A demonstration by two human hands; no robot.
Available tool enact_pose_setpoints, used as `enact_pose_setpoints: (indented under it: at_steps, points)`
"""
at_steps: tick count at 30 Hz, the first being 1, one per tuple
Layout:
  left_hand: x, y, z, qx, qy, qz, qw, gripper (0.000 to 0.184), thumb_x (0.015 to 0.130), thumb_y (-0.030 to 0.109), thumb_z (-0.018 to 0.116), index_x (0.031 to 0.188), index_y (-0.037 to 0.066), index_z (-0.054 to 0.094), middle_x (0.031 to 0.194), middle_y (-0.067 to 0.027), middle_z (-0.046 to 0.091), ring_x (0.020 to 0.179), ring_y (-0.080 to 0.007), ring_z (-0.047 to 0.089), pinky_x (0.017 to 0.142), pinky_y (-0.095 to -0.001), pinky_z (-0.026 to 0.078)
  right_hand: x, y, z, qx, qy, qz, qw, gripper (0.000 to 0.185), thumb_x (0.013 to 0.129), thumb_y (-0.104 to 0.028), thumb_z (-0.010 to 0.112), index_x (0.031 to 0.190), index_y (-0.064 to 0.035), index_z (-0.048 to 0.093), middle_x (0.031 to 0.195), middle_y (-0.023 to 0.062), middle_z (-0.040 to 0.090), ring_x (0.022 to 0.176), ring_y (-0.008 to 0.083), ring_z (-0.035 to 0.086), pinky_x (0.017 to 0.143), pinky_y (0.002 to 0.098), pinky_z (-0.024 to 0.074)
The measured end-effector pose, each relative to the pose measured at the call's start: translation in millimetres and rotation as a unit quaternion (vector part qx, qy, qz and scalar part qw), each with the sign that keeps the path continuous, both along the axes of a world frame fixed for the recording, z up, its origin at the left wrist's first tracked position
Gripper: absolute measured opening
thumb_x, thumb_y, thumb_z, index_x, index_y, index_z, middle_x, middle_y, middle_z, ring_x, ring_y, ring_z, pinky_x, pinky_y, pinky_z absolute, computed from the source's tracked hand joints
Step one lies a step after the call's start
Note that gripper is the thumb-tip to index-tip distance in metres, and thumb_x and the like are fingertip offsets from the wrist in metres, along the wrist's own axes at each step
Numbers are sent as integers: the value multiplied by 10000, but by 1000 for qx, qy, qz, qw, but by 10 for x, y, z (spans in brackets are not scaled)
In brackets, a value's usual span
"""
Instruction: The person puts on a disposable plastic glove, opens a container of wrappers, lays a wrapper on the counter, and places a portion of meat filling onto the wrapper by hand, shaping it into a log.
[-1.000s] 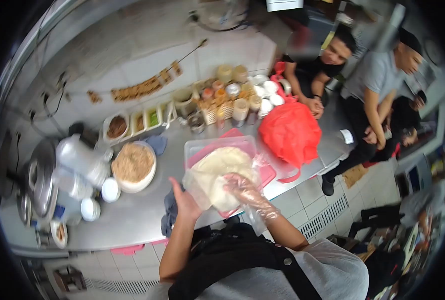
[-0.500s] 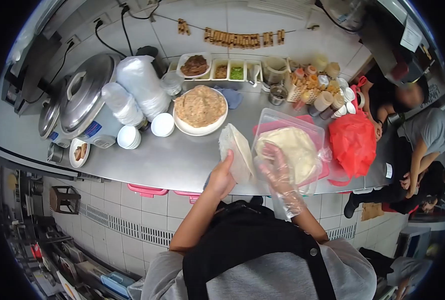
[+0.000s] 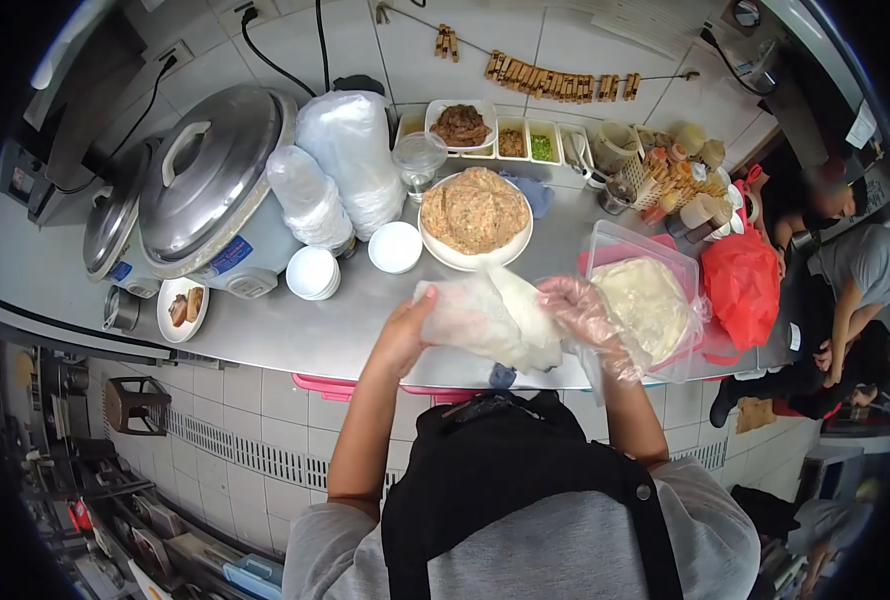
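My bare left hand (image 3: pixel 402 332) grips a thin, whitish translucent sheet (image 3: pixel 470 312) by its left side, above the front of the counter. My right hand (image 3: pixel 590 315), in a clear plastic glove, pinches a folded white wrapper (image 3: pixel 525 308) that overlaps the sheet; whether the two are joined I cannot tell. Right of the gloved hand, a clear plastic container (image 3: pixel 602 238) holds a pile of round pale wrappers (image 3: pixel 645 300). Behind both hands, a white plate (image 3: pixel 443 252) carries a large mound of orange-flecked minced filling (image 3: pixel 475 212).
White bowls (image 3: pixel 395 247) and bagged plastic cups (image 3: pixel 350 160) stand left of the plate, beside large lidded cookers (image 3: pixel 215 180). A red plastic bag (image 3: pixel 741 290) and a sauce bottle basket (image 3: pixel 655 180) are on the right. People sit beyond the counter's right end.
The gloved right hand has left the container's wrapper pile and moved left to the sheet. The left hand has shifted left, and the sheet is now spread between both hands.
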State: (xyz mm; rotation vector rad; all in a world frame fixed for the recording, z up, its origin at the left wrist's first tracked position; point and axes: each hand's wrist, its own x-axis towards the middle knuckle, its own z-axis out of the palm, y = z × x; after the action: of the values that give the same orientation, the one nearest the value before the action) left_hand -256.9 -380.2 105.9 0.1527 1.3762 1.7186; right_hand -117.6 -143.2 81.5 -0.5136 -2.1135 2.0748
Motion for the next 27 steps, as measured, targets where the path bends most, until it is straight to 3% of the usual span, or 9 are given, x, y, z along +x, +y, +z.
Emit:
enact_pose_setpoints:
  at_steps: [3,4,8,10,11,13,19,25,27]
  points:
    - [-283,-139,-420,57,-46,-30,997,561,966,413,452,1270,-59,460,1185,-156,603,1046,-269,624,878,-415,514,-122,-4,-61,35,16,-39,999,165,910,-165,599,992,-30,647,880,9,632,770,71,551,689,254,468]
    - [-355,-166,-705,74,-90,-11,993,559,960,435,448,1291,-16,455,1188,-153,603,1008,-268,640,855,-410,526,-170,25,-202,170,11,-68,983,176,892,-165,595,979,-19,640,830,63,648,734,130,596,672,291,483]
    - [-408,-212,-1604,-5,-161,43,986,489,938,368,524,1270,15,466,1117,-126,624,909,-253,657,789,-394,548,-253,-48,-717,333,-11,-120,935,175,838,-179,601,902,-20,639,752,170,639,674,285,633,623,378,491]
    - [-235,-129,-1773,-255,157,99,949,459,845,248,663,1219,42,494,1055,-122,614,925,-278,610,805,-411,513,-300,-166,-848,336,-22,-91,937,166,839,-177,601,883,-21,637,754,164,639,671,284,630,622,373,489]
    - [-128,-88,-1774,-255,154,102,949,459,845,248,663,1219,42,494,1055,-122,614,925,-278,610,805,-411,513,-335,-227,-893,339,-31,-67,938,159,840,-175,602,864,-21,634,755,158,639,669,283,627,621,367,487]
    - [45,-9,-1550,-349,550,160,742,530,715,158,756,1171,43,510,1041,-147,582,1006,-324,527,859,-449,446,-467,-317,-978,323,-34,-34,945,216,821,-235,637,854,-22,632,777,170,643,705,303,635,643,393,492]
    - [-22,136,-1555,-379,554,-43,740,516,643,212,792,1110,123,593,925,-70,609,991,-292,526,819,-429,388,-714,-510,-1230,451,-177,50,873,400,728,-402,711,851,-27,646,832,193,651,804,346,641,712,456,492]
    - [-50,-64,-1457,-299,546,-76,779,217,599,142,766,792,190,681,853,-22,621,916,-256,545,820,-389,371,-766,-145,-1401,257,-154,81,951,286,717,-283,742,784,-34,618,748,132,637,691,231,611,654,368,485]
    - [10,-253,-1447,-258,593,-62,760,156,583,112,752,699,191,684,882,-13,618,930,-247,537,821,-386,368,-725,-76,-1163,200,-131,75,968,264,725,-238,756,738,-52,569,648,7,554,614,114,523,564,307,431]
